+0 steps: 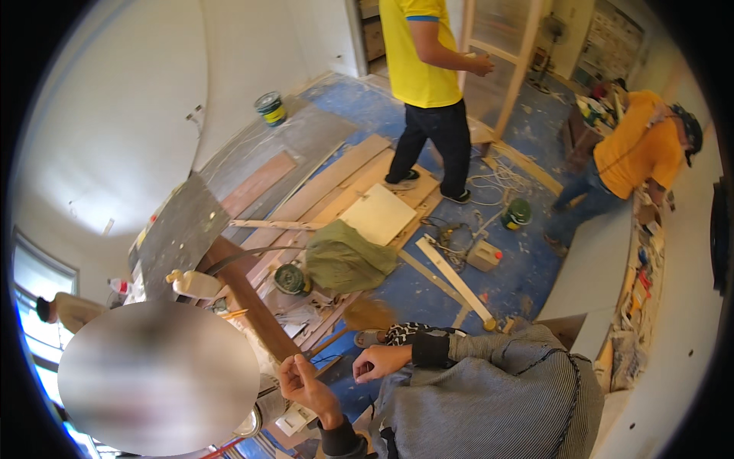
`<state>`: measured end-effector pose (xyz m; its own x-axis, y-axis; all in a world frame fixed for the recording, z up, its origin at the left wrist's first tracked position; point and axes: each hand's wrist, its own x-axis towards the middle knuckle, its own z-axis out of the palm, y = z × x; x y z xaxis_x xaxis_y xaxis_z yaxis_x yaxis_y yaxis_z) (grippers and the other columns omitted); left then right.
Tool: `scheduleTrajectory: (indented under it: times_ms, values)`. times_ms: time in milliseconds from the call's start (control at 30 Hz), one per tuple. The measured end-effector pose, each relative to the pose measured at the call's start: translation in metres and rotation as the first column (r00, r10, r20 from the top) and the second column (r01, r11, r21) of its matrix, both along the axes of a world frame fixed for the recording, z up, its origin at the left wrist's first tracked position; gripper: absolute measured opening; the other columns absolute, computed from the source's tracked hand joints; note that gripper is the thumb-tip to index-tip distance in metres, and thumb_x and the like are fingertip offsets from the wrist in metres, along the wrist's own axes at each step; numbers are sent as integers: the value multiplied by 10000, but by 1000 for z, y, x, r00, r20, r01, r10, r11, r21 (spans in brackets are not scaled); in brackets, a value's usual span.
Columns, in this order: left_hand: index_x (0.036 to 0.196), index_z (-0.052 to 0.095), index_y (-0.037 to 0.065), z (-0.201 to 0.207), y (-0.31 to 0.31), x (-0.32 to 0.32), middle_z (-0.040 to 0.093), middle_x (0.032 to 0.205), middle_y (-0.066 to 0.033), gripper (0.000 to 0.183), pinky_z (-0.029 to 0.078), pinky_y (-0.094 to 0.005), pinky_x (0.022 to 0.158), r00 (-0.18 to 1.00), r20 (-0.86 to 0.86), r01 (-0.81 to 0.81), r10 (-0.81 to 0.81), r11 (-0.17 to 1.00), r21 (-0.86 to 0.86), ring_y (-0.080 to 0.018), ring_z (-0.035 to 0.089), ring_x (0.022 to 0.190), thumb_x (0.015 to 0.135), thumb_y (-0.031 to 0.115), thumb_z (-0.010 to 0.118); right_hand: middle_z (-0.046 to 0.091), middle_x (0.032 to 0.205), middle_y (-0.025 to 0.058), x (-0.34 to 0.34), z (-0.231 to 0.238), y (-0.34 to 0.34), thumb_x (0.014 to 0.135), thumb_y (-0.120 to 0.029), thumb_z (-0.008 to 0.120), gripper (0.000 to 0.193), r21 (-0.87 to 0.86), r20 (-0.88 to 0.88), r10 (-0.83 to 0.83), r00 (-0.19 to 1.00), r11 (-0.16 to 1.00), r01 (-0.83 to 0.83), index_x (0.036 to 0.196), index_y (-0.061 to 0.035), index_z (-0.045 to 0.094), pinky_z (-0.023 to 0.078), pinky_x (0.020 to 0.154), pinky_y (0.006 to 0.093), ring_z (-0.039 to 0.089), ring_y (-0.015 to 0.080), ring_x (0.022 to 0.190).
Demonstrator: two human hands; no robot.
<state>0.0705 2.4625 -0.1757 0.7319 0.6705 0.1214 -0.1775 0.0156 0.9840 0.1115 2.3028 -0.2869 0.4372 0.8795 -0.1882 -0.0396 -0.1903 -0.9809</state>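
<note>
My left hand (pixel 307 389) is raised at the lower middle, its fingers curled with the tips drawn together; whatever they hold, if anything, is too small to make out. Close to those fingertips ends the thin wooden handle of a tan, blurred, broad-headed tool (pixel 368 314); contact cannot be told. To the right, my right hand (pixel 380 362) bends down at the wrist in front of my striped grey top (pixel 489 398). Its fingers are curled under, and their inside is hidden. Below my left hand lies a small white box-like item (pixel 296 420).
Planks (pixel 329 191), a green cloth (pixel 348 256) and a dark bucket (pixel 290 280) lie ahead. One person in yellow (pixel 420 61) stands beyond; another in orange (pixel 642 145) bends at right. A jerrycan (pixel 484 255) and cables (pixel 451 233) are on the blue floor. A blurred oval covers the lower left.
</note>
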Motion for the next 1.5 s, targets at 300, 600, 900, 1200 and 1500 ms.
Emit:
scheduleTrajectory:
  times_ms: [300,600,900,1200,1500]
  values:
    - [1008,545,50,-17,-51,-19,481,761,14,133,283,-220,515,997,2,68,-73,918,-391,-46,354,563,1032,173,590,646,984,33,-10,29,-25,952,-163,705,321,233,-240,-362,901,879,416,1218,-8,615,508,715,252,596,65,817]
    - [1026,584,72,-34,-147,36,629,842,-9,84,424,-246,581,858,134,480,-496,681,-553,-69,521,642,1026,155,583,635,1118,50,29,56,-128,1038,-317,570,412,412,-736,-255,627,566,714,1315,-12,551,502,854,296,622,133,994]
    - [945,739,-18,-35,-324,129,515,818,11,61,360,-235,700,401,54,889,-915,374,-263,-85,438,780,897,-16,701,627,981,71,63,71,-350,1038,-235,550,276,377,-874,-94,477,490,786,1153,8,613,472,773,295,581,151,859]
    - [1028,707,0,-14,-375,187,563,874,-3,110,471,-249,756,346,-142,889,-927,373,-267,-90,533,798,922,28,704,573,893,24,126,36,-414,981,-157,656,267,465,-860,138,491,607,645,1202,-29,580,420,803,290,552,109,856]
    - [979,687,27,-299,-202,279,687,836,-65,198,516,-312,699,456,-822,852,-341,436,291,-166,655,761,934,220,684,542,835,5,255,-102,-457,1039,-138,555,264,12,-839,-408,359,646,763,1253,8,601,479,743,281,550,133,794]
